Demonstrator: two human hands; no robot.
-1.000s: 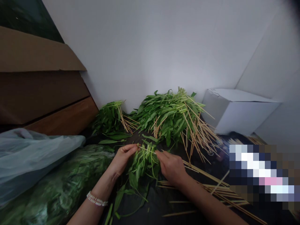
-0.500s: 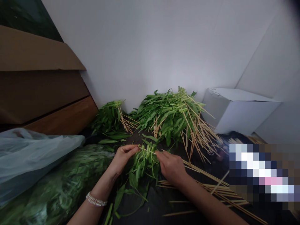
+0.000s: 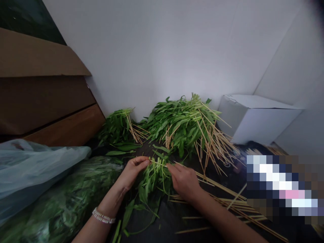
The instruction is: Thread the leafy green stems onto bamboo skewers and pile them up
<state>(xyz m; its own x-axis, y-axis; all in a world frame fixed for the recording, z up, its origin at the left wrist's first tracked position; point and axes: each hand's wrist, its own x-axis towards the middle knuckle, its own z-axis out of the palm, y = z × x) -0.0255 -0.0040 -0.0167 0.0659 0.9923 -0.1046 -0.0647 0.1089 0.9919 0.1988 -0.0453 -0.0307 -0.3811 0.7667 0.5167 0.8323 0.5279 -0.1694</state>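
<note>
Low centre in the frame, our left hand (image 3: pixel 138 167) pinches the greens (image 3: pixel 148 184) by a stem and our right hand (image 3: pixel 183 177) clamps the stiff-looking stick (image 3: pixel 165 165) crossing them, light, soft leaves probably bruising unless we hold the stems.

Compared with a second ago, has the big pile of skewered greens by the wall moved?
No. Judged against the white box, the big pile of skewered greens keeps its place, shifted neither way.
</note>
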